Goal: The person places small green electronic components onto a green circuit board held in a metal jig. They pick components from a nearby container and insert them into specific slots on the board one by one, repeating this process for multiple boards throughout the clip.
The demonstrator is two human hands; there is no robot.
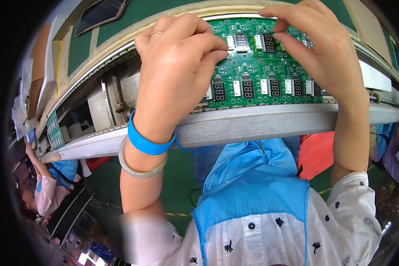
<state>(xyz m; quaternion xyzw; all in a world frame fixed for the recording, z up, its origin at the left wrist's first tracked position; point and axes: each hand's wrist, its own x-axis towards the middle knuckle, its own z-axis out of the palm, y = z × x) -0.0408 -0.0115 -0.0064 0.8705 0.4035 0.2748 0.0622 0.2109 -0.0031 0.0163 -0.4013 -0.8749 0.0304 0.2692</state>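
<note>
A green circuit board panel lies on the conveyor in front of me. It carries rows of black-framed digit displays and white connectors. My left hand is over the panel's left end, thumb and forefinger pressed together beside a display in the far row. Whatever may be between those fingertips is hidden. At the far right part of the panel, my right hand has its thumb close to a curled fingertip beside another far-row display, with one finger reaching out above. Anything pinched there is too small to make out.
A metal conveyor rail runs between me and the panel. A phone rests on the green surface beyond. Farther left on the line sits another green board, near a co-worker. Another person is at the right edge.
</note>
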